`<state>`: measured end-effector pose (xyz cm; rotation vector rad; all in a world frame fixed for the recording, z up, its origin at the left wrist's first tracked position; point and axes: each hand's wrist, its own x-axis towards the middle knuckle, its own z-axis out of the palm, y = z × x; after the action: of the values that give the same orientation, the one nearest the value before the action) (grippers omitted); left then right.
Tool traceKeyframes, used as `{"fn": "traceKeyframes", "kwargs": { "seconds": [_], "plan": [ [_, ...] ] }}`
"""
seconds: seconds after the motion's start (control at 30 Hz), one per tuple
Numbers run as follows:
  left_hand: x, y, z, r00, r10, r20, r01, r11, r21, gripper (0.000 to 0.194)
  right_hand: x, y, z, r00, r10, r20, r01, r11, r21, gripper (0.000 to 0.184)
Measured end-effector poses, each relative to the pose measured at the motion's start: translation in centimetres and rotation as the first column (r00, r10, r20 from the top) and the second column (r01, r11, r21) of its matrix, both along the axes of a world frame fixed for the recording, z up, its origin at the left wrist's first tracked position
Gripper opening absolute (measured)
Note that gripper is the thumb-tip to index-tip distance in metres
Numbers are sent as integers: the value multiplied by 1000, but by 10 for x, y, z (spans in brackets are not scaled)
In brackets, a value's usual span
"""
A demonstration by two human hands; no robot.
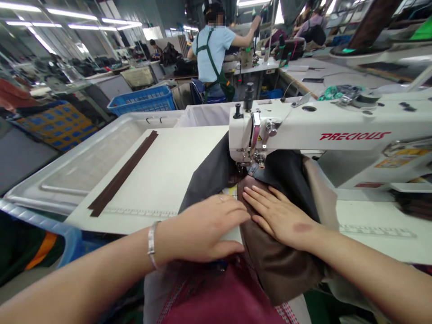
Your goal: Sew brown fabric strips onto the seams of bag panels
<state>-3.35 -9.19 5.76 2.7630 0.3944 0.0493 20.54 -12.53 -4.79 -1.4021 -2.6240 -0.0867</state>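
Observation:
My right hand [278,213] lies flat on a brown piece of leather-like fabric [286,265], fingers stretched toward the needle area of the white sewing machine [303,128]. At the left edge of that fabric is my left hand [216,227], its fingers bent and the thumb apart from them; the fingertips touch the edge. Dark grey fabric [211,168] joins the brown piece under the presser foot [242,167] and spreads to both sides. The exact stitching point is partly hidden by the machine head. Below, the brown fabric hangs over the front edge of the machine table.
Two dark brown strips [124,173] lie on the white machine table [165,166], left of the machine. Beyond stand a pale plastic bin [43,191] and a blue crate [143,101]. A person in a green apron [212,56] works farther back.

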Motion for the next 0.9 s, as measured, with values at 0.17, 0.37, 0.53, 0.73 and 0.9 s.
{"fn": "traceKeyframes", "kwargs": {
  "seconds": [0.17, 0.37, 0.53, 0.73, 0.9],
  "plan": [
    [-58, 4, 14, 976, 171, -137, -88, 880, 466, 80, 7, -7, -7, 1000, 0, 18, 0, 1000, 18, 66],
    [-82, 9, 1, 909, 397, -128, -211, 702, 680, 38, -4, -25, -7, 999, -33, 16, 32, 997, 65, 67],
    [-58, -15, 27, 991, 35, -133, 59, 767, 639, 28, -23, -23, 23, 993, -98, -65, 103, 991, 81, 56],
    [-17, -23, 26, 906, -420, -51, 381, 756, 532, 24, -42, -20, 5, 977, 74, -198, -29, 974, 223, 34],
    [3, 23, 2, 973, -200, -111, 229, 874, 429, 71, -43, -28, -12, 965, 62, -254, -2, 973, 230, 24]
  ]
}}
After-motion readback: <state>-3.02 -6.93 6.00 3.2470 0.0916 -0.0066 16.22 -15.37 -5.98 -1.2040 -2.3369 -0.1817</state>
